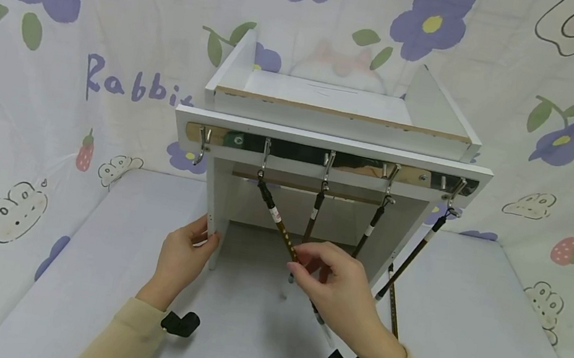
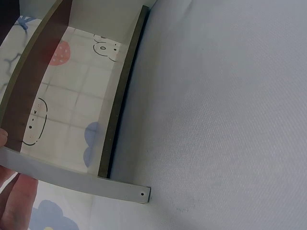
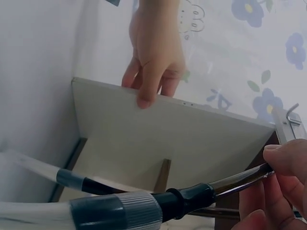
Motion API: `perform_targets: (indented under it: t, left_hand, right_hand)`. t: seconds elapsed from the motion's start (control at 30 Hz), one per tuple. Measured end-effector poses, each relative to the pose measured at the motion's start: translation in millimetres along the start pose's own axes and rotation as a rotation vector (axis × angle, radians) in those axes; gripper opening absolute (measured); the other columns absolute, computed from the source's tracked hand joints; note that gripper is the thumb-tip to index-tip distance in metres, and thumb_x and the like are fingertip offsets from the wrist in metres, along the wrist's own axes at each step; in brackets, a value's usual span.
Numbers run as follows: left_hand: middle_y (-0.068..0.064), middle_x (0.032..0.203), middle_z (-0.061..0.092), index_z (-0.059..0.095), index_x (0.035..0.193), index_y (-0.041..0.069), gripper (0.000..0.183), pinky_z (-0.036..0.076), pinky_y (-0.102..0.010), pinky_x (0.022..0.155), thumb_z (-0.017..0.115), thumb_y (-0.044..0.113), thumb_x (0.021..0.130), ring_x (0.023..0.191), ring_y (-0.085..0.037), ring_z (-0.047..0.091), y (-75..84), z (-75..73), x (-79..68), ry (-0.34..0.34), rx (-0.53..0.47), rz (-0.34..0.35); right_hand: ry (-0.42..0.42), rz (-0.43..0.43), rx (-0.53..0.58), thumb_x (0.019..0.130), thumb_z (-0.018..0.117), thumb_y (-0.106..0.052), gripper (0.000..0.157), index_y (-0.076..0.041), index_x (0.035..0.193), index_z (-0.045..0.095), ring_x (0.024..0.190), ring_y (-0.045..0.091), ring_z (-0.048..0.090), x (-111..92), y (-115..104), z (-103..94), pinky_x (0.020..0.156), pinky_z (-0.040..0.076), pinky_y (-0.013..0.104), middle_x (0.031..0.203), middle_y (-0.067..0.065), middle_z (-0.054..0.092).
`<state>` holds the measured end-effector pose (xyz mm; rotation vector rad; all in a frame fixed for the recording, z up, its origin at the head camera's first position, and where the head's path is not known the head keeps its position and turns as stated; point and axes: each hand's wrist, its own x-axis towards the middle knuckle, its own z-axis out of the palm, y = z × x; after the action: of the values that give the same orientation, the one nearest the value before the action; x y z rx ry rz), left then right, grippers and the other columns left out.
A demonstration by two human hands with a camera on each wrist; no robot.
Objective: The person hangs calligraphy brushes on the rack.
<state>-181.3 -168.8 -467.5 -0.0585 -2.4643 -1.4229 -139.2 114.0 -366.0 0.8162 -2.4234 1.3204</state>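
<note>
My right hand [image 1: 341, 281] pinches the dark, gold-speckled shaft of a calligraphy brush [image 1: 280, 223]. The brush slants down to the right, its top loop at the second hook [image 1: 265, 157] from the left. Its flared black lower end [image 3: 189, 199] and pale, translucent tip show in the right wrist view. More brushes hang from the hooks to the right, including a middle brush [image 1: 313, 214] and the rightmost brush [image 1: 412, 255]. My left hand [image 1: 181, 256] grips the edge of the white shelf's left side panel [image 1: 216, 212], thumb on the near side.
A metal hook rail [image 1: 299, 151] runs along the shelf's front. The leftmost hook [image 1: 203, 144] bears no brush. Another speckled shaft [image 1: 393, 308] stands beside the right panel, partly hidden. White cloth [image 1: 97, 274] covers the table; a patterned curtain [image 1: 137, 24] hangs behind.
</note>
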Motion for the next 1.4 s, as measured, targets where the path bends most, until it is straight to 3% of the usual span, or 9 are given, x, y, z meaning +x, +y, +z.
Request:
perform_targets:
  t: [0.63,0.93,1.4]
  left_hand:
    - [-0.005,0.135,0.057,0.053,0.14,0.017,0.046,0.056,-0.034,0.082,0.062,0.025,0.095,0.11,-0.026,0.063,0.8,1.3,-0.1,0.009,0.001,-0.006]
    - [-0.005,0.135,0.057,0.054,0.14,0.017,0.046,0.057,-0.035,0.081,0.062,0.026,0.095,0.11,-0.026,0.063,0.5,1.9,-0.6,0.008,-0.006,-0.012]
    - [-0.006,0.134,0.057,0.053,0.14,0.016,0.046,0.056,-0.036,0.082,0.062,0.025,0.096,0.111,-0.026,0.062,0.7,0.8,-0.5,0.008,-0.004,0.003]
  right_hand:
    - [0.011,0.035,0.03,0.085,0.076,-0.016,0.019,-0.023,0.1,0.069,0.074,0.007,0.059,-2.4,-8.2,0.9,0.056,0.049,0.025,0.085,-0.014,0.062]
    - [-0.005,0.079,0.039,0.086,0.075,-0.017,0.016,-0.019,0.101,0.069,0.071,0.009,0.057,-4.2,-3.0,2.1,0.056,0.049,0.025,0.083,-0.012,0.062]
    - [-0.01,0.094,0.04,0.086,0.075,-0.016,0.017,-0.022,0.101,0.068,0.072,0.009,0.057,-5.2,1.2,5.1,0.056,0.049,0.025,0.083,-0.012,0.062]
